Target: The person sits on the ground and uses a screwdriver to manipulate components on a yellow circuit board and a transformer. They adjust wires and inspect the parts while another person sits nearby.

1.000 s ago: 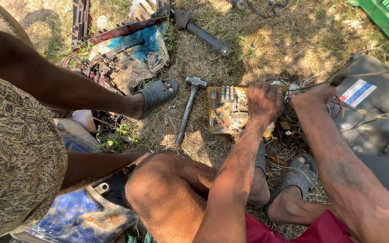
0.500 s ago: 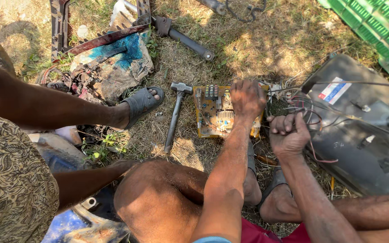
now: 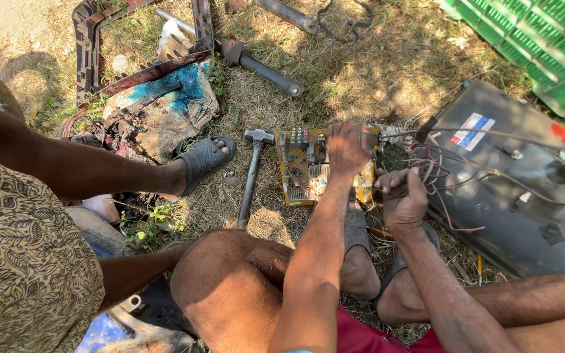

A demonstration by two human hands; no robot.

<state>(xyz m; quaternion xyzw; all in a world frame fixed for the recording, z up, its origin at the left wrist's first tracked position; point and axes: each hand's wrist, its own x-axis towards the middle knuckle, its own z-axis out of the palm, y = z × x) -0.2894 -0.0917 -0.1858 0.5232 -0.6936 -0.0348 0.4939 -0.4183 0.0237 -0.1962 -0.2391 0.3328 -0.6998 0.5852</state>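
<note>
A yellowish circuit board (image 3: 301,167) lies on the dry grass in front of my knees. My left hand (image 3: 348,147) is closed over its right part and holds it down. My right hand (image 3: 403,197) is fisted around a bundle of thin coloured wires (image 3: 426,163) just right of the board. The wires run to a dark grey plastic casing (image 3: 511,196) lying flat at the right. A hammer (image 3: 251,175) with a metal head rests on the grass just left of the board.
Another person sits at the left in a patterned shirt, one sandalled foot (image 3: 204,158) near the hammer. A green crate (image 3: 544,46) stands top right. A dark plastic frame (image 3: 91,52), blue-stained scrap (image 3: 165,104) and a metal rod (image 3: 263,65) lie at the top.
My right hand has come away from the casing and drawn back toward me with the wires in its fist. My left hand stays on the board.
</note>
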